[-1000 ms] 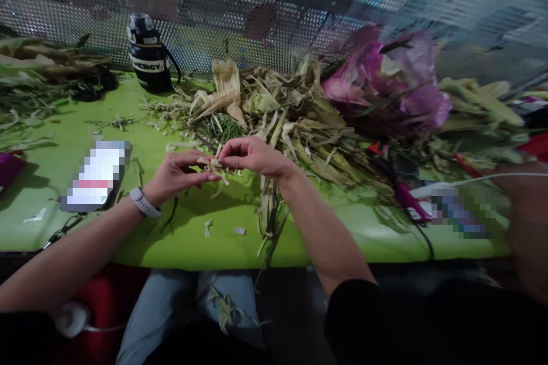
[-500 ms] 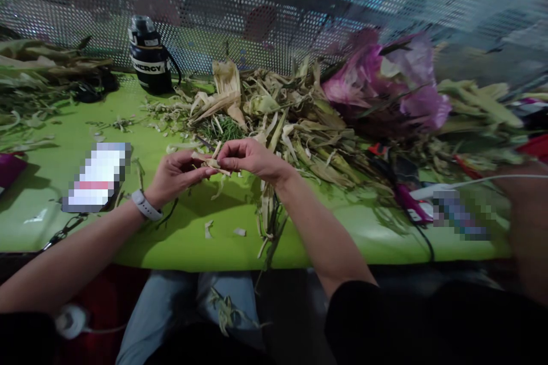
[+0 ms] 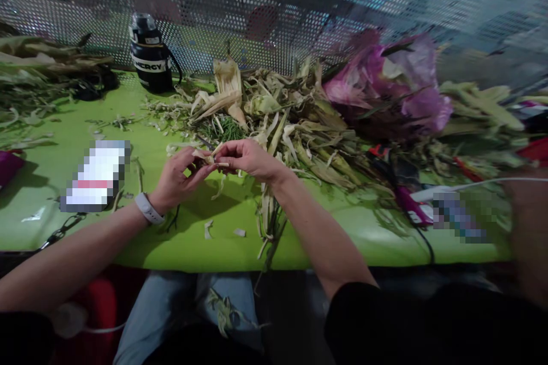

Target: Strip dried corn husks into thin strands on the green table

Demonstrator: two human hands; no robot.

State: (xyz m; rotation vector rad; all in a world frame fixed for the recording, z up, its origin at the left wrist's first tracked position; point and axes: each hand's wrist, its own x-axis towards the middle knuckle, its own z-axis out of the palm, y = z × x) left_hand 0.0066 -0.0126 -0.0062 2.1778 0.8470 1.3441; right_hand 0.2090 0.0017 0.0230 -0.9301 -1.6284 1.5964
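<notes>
My left hand [image 3: 184, 174] and my right hand [image 3: 248, 158] meet above the green table [image 3: 171, 239]. Between their pinched fingers is a small bundle of pale corn husk strips [image 3: 205, 155], gripped by both. Fingers cover much of it, so its full shape is hidden. Just beyond my hands lies a heap of dry corn husks [image 3: 308, 125], with some strips hanging over the table's front edge. Small husk scraps [image 3: 240, 232] lie on the green surface nearer to me. More husk shreds [image 3: 225, 311] rest on my lap.
A black bottle [image 3: 152, 63] stands at the back left, before a perforated metal screen [image 3: 205, 17]. A phone [image 3: 96, 177] lies left of my hands. A pink plastic bag [image 3: 423, 85] sits back right. At the far right are a cable, another device and a person's arm [image 3: 528, 228].
My left hand has turned slightly and its fingers have closed in on the husk strips. My right hand has shifted a little to the left. The surrounding things look the same.
</notes>
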